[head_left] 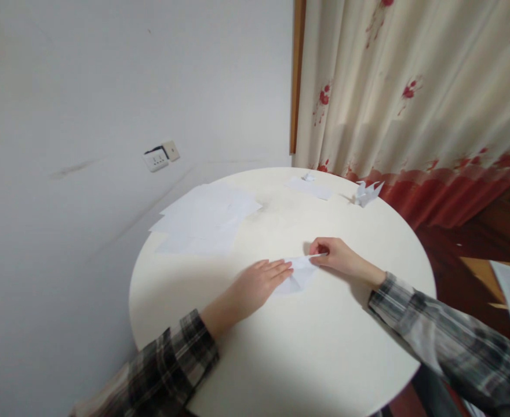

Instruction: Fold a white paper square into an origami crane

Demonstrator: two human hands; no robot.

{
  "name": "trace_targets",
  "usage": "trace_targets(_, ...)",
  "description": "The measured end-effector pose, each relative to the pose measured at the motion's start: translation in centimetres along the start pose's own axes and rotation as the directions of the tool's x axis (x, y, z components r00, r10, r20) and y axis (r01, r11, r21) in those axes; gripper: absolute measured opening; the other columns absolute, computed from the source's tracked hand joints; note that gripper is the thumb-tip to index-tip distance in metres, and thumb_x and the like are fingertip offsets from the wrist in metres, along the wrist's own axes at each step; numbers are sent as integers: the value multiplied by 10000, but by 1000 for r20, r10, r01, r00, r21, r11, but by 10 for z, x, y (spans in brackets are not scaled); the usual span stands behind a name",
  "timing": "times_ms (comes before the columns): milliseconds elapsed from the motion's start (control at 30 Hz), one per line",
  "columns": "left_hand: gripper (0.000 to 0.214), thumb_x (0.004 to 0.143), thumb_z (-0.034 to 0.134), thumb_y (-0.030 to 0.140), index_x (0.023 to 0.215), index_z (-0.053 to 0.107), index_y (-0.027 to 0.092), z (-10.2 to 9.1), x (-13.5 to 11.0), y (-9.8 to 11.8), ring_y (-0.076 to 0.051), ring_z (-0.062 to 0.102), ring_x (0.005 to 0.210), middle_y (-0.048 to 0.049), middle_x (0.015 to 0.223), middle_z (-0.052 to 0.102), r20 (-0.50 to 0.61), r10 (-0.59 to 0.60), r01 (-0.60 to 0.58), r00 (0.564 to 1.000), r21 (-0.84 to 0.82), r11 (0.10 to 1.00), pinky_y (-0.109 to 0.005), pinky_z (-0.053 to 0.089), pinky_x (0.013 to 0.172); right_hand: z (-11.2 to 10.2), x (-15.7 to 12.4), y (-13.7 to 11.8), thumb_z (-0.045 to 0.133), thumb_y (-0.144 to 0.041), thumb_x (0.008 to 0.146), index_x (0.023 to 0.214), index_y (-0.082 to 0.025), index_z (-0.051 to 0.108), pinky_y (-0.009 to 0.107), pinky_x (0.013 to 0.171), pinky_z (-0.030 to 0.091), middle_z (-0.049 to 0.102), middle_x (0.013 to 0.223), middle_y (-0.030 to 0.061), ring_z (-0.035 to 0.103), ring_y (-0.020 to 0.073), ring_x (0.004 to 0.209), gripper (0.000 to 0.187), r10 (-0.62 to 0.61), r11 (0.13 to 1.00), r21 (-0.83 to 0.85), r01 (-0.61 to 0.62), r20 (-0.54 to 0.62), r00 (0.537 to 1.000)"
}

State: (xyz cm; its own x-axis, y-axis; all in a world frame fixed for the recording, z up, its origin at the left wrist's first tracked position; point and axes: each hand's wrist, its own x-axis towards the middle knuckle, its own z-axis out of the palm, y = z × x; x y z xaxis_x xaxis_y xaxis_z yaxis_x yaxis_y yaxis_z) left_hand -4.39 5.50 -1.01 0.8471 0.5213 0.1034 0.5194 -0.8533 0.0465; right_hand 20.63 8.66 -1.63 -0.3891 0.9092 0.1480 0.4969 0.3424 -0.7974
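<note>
A small folded sheet of white paper (299,277) lies on the round white table (307,353), with crease lines across it. My left hand (261,284) lies flat over its left end, fingers stretched out and pressing down. At the opposite end, my right hand (327,252) pinches the upper right corner between thumb and fingers and lifts it slightly. Part of the paper's left side is hidden under my left fingers.
Several white sheets (207,214) overlap at the table's far left. A folded paper crane (367,194) stands near the back right edge. A smaller folded piece (308,176) rests on another sheet (311,188). Beyond are a wall socket (156,160) and a floral curtain (411,116).
</note>
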Motion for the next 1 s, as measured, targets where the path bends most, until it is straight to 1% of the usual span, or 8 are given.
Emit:
trace_targets(100,471,914,383,348,1339,335,151,1,-3,6,-207,323,1295,-103,1406,355,-47,-7,6,999,-27,1000,-360,286,1046,2,-7,-7,543,-163,724,783,-164,579,280,625,433,594,717,20,534,147,671,69,-128,957,-271,108,-57,990)
trace_targets(133,514,901,401,403,1350,321,166,2,-4,8,-216,311,1300,-105,1415,339,-49,3,-5,999,-42,999,-364,284,1045,4,-9,-10,548,-152,718,806,-160,587,317,687,440,608,780,47,545,175,752,97,-208,916,-372,149,-122,971)
trace_targets(167,553,886,410,451,1359,307,185,2,-5,8,-225,298,1306,-104,1423,323,-49,12,-15,999,-58,998,-370,282,1044,6,-12,-13,548,-149,727,850,-155,596,351,745,439,618,850,73,548,198,830,132,-293,872,-444,207,-135,946)
trace_targets(267,568,878,380,512,1372,286,248,4,-7,8,-247,274,1316,-96,1437,295,-37,30,-33,999,-90,995,-405,274,1037,12,-21,-20,533,-182,787,1005,-170,596,411,873,413,619,1049,101,530,221,1017,227,-524,724,-528,444,-1,852)
trace_targets(333,573,875,367,528,1377,273,268,4,-7,7,-258,267,1319,-95,1442,284,-29,32,-35,999,-98,995,-425,264,1036,15,-26,-21,504,-198,830,1056,-192,591,449,943,377,625,1095,84,500,221,1108,243,-595,637,-550,540,96,798)
trace_targets(467,569,875,361,532,1373,284,266,4,-7,7,-262,268,1318,-104,1443,278,-24,19,-21,1000,-86,996,-437,259,1035,16,-35,-16,467,-194,867,1139,-164,566,394,944,433,629,1124,90,532,189,1101,291,-629,575,-521,631,213,748)
trace_targets(733,551,881,393,484,1366,301,240,4,-8,8,-236,299,1303,-89,1421,330,-29,28,-30,999,-87,996,-406,260,1042,17,-41,-14,438,-198,889,1188,-109,544,388,964,447,582,1201,115,531,204,1121,330,-558,535,-591,604,289,778)
trace_targets(1000,510,878,403,482,1344,340,284,3,-9,8,-260,282,1309,-82,1433,305,-27,24,-27,999,-115,993,-440,264,1031,15,-44,-12,463,-178,873,1178,-132,552,387,975,443,589,1195,102,515,197,1142,321,-585,546,-560,623,278,762)
